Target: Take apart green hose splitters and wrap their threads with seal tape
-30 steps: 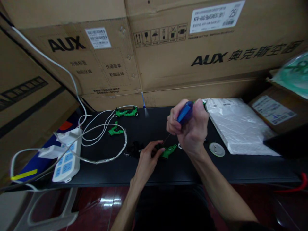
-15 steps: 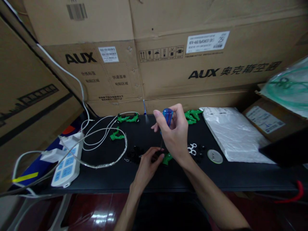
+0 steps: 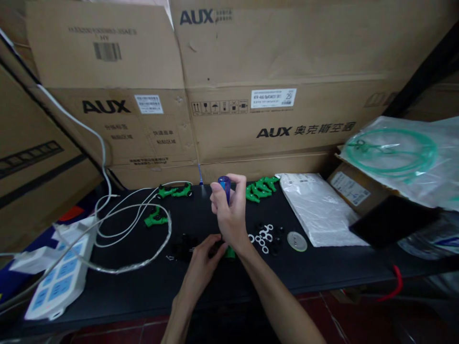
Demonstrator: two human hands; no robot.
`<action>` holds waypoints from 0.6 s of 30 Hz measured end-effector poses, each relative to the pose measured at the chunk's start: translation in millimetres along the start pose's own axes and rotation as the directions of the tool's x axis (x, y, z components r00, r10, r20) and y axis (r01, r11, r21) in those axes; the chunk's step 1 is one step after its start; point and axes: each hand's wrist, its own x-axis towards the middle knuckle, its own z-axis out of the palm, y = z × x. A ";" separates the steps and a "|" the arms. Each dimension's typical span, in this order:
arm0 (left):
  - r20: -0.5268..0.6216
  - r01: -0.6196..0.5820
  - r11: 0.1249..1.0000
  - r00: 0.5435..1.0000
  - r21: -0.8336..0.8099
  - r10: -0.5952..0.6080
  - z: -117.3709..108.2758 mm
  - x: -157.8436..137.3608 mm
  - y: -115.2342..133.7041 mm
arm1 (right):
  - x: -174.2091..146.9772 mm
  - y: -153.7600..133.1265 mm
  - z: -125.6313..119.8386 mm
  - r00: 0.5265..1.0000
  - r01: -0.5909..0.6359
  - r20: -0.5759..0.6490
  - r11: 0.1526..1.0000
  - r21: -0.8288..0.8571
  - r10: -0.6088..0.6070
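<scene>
My right hand [image 3: 231, 212] is wrapped round the blue handle of a screwdriver [image 3: 224, 185], held upright with its shaft pointing down. Below it, my left hand [image 3: 206, 258] pinches a green plastic part [image 3: 230, 253] low over the black table. Fingers cover most of that part and the screwdriver's tip, so I cannot tell exactly where the tip rests. To the left of my left hand lie dark small parts [image 3: 182, 246] and a few tiny screws [image 3: 171, 258]. White rings [image 3: 263, 237] and black round pieces [image 3: 278, 241] lie right of my right wrist.
Green assemblies [image 3: 175, 190] and a green piece [image 3: 157, 217] lie back left; more green parts [image 3: 261, 188] back centre. A power strip [image 3: 60, 282] with looping cables stands left. A round disc [image 3: 297, 241], white foam packet [image 3: 319, 210] and carton [image 3: 349, 184] are right. Large cardboard boxes [image 3: 218, 138] wall the back.
The camera view has turned to the right and tilted up, so everything sits further left and lower. Both hands keep their hold, the screwdriver still upright over the green part.
</scene>
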 end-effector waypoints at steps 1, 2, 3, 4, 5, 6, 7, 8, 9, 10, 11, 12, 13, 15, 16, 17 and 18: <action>0.005 -0.003 1.000 1.000 0.000 0.003 -0.4 0.0 0.3 | 0.4 0.9 -0.1 0.999 -0.014 0.044 0.999 0.031 0.012; 0.010 -0.005 1.000 1.000 -0.002 0.005 -0.7 0.2 0.4 | 1.1 1.3 -0.3 0.995 -0.033 0.098 0.998 0.061 0.027; 0.015 -0.008 1.000 1.000 -0.007 0.008 -0.9 0.5 0.4 | 2.2 1.3 -0.7 0.987 -0.056 0.158 0.994 0.091 0.041; 0.018 -0.008 1.000 1.000 -0.012 0.008 -0.9 0.9 0.1 | 3.6 1.0 -1.2 0.974 -0.083 0.219 0.989 0.118 0.056; 0.020 -0.007 1.000 1.000 -0.019 0.008 -0.6 1.4 -0.3 | 5.3 0.4 -1.9 0.957 -0.114 0.282 0.983 0.142 0.070; 0.022 -0.005 1.000 1.000 -0.027 0.006 -0.2 1.9 -0.7 | 7.2 -0.4 -2.9 0.935 -0.148 0.345 0.976 0.162 0.085; 0.022 -0.002 0.999 1.000 -0.034 0.003 0.4 2.3 -1.2 | 9.4 -1.3 -4.1 0.906 -0.187 0.411 0.967 0.175 0.101; 0.022 0.001 0.999 1.000 -0.041 0.000 1.1 2.7 -1.7 | 11.7 -2.3 -5.7 0.871 -0.228 0.477 0.957 0.181 0.118; 0.021 0.003 0.999 1.000 -0.046 -0.002 1.8 2.9 -2.1 | 14.1 -3.6 -7.4 0.832 -0.269 0.539 0.946 0.180 0.134; 0.021 0.005 0.999 1.000 -0.049 -0.004 2.5 3.0 -2.4 | 16.5 -5.1 -9.4 0.792 -0.305 0.592 0.936 0.174 0.148; 0.019 0.004 0.999 1.000 -0.051 -0.003 3.1 3.1 -2.8 | 18.7 -7.1 -11.5 0.755 -0.333 0.636 0.928 0.166 0.157; 0.016 0.002 0.999 1.000 -0.052 -0.002 3.7 2.9 -3.3 | 20.7 -9.5 -13.6 0.726 -0.351 0.668 0.923 0.157 0.163; 0.012 0.000 0.999 1.000 -0.054 0.001 4.2 2.6 -4.2 | 22.2 -12.5 -15.7 0.708 -0.360 0.687 0.921 0.149 0.165; 0.006 0.000 0.998 1.000 -0.057 0.001 5.1 1.5 -7.5 | 23.3 -19.4 -18.9 0.702 -0.355 0.692 0.925 0.136 0.168; 0.006 0.002 0.998 1.000 -0.058 -0.002 5.7 0.8 -10.1 | 22.7 -22.7 -19.7 0.715 -0.345 0.678 0.929 0.132 0.169; 0.005 0.012 0.998 1.000 -0.056 -0.012 6.2 0.3 -13.2 | 21.4 -25.4 -19.8 0.738 -0.329 0.653 0.936 0.127 0.171; 0.002 0.006 0.998 1.000 -0.058 -0.006 6.7 0.1 -16.5 | 19.4 -27.2 -19.0 0.769 -0.309 0.617 0.942 0.129 0.167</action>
